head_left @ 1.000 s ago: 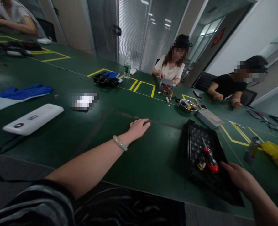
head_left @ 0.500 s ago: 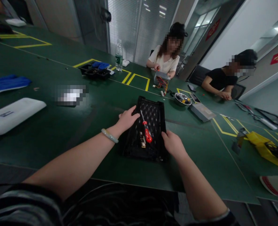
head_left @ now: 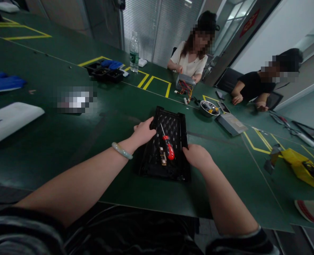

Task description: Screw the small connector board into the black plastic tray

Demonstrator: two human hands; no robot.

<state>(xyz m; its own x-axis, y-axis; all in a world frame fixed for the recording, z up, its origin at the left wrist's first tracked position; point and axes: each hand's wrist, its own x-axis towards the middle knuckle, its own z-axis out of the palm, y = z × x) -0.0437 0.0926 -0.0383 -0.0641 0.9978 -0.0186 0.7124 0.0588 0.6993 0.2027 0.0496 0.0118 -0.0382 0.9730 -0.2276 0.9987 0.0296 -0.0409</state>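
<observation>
In front of me on the green table is a black plastic panel [head_left: 173, 127] shaped like a shallow tray, with a patterned inner face. My left hand [head_left: 144, 132] grips its left edge, the thumb over the rim. Its right edge is held by my right hand [head_left: 198, 157], thumb on top and the other fingers hidden beneath or behind. Inside the panel lies a screwdriver [head_left: 169, 148] with a red and black handle, its shaft pointing away from me. Beside the handle sits a small metal-and-board part [head_left: 163, 158].
Across the green table [head_left: 106, 131], one person handles a grey power supply [head_left: 185, 80]; another sits further right. A metal bowl [head_left: 209, 109], a grey metal cover [head_left: 231, 124] and a yellow bin [head_left: 302, 169] stand right. Black trays [head_left: 105, 72], a bottle [head_left: 134, 53] and a blue glove [head_left: 4, 83] lie left.
The screwdriver and small part have shifted slightly right within the panel. Both hands keep their hold on its edges. The view has tilted a little; the far-right person's hands have moved apart.
</observation>
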